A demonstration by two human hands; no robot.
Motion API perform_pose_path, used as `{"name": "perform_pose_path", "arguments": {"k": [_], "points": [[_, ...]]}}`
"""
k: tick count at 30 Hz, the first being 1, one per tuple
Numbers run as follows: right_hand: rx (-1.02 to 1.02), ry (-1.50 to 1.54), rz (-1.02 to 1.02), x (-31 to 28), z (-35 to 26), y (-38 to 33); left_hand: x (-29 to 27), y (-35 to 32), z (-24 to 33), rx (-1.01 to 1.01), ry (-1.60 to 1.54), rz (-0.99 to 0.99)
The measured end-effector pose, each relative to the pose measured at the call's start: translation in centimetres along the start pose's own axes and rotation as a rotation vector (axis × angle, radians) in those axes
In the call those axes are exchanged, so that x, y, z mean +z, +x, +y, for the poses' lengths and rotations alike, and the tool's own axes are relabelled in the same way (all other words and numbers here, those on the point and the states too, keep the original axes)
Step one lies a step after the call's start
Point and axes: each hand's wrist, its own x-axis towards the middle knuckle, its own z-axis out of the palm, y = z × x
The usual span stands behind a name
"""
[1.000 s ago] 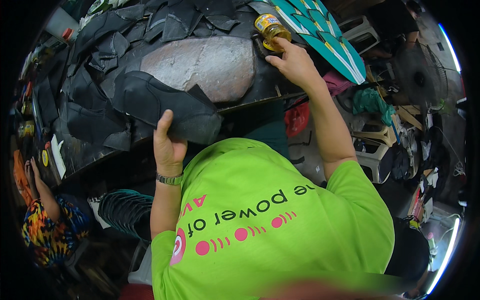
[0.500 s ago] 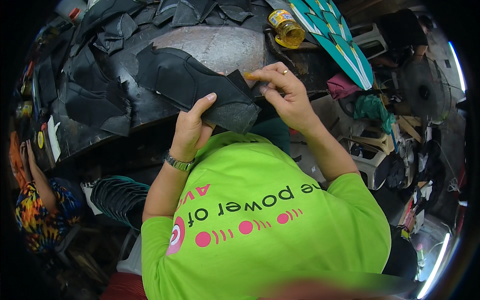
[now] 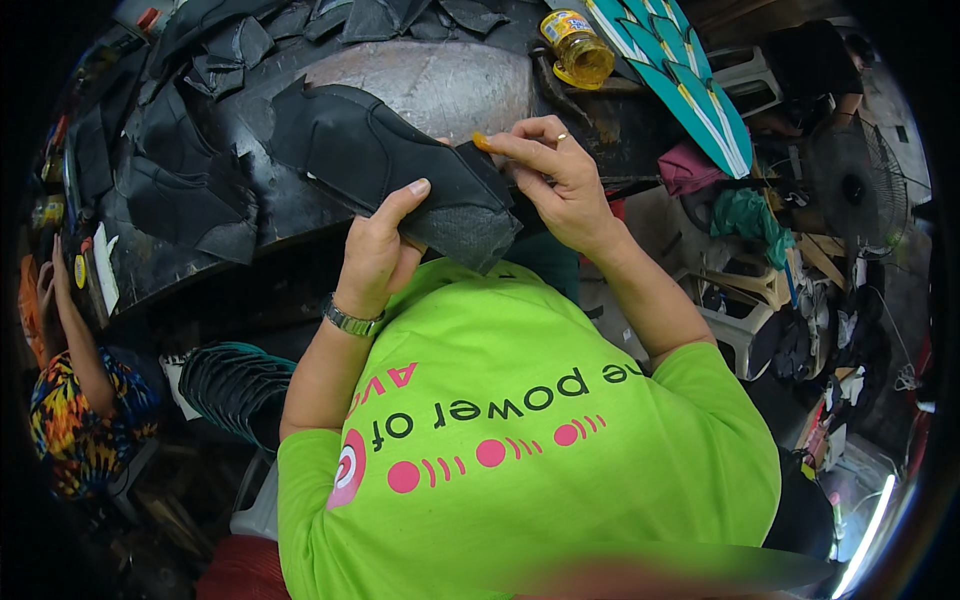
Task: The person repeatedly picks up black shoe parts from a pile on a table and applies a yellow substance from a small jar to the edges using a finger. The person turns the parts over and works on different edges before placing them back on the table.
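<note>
Over the table's near edge, my left hand grips a black shoe upper, its thumb pressed on top and its other fingers hidden underneath. The upper has curved stitching and a rougher grey-black patch at its near right end. At its right edge my right hand is closed around a small raised flap, thumb against the side. An amber, sticky-looking coating, like glue, covers the tip of the index finger. Beyond that hand, an open glass jar of amber stuff lies tilted on the table.
More black upper pieces are piled at the left and far side of the dark table. Teal sheets with white strips overhang the right. A fan and stools stand right. Another person's arm shows left.
My right hand has moved left and slightly up, bringing its fingers onto the upper's edge. My left hand and the upper have barely shifted.
</note>
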Motion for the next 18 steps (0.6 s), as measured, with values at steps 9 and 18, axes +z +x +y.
{"name": "perform_pose_path", "arguments": {"k": [9, 18], "points": [[-0.222, -0.263, -0.068, -2.0, -0.1, -2.0, 0.5, 0.3, 0.0, 0.003, -0.107, 0.064], [-0.12, -0.079, 0.117, -2.0, -0.5, -2.9, 0.5, 1.1, -0.8, 0.035, -0.162, 0.07]]}}
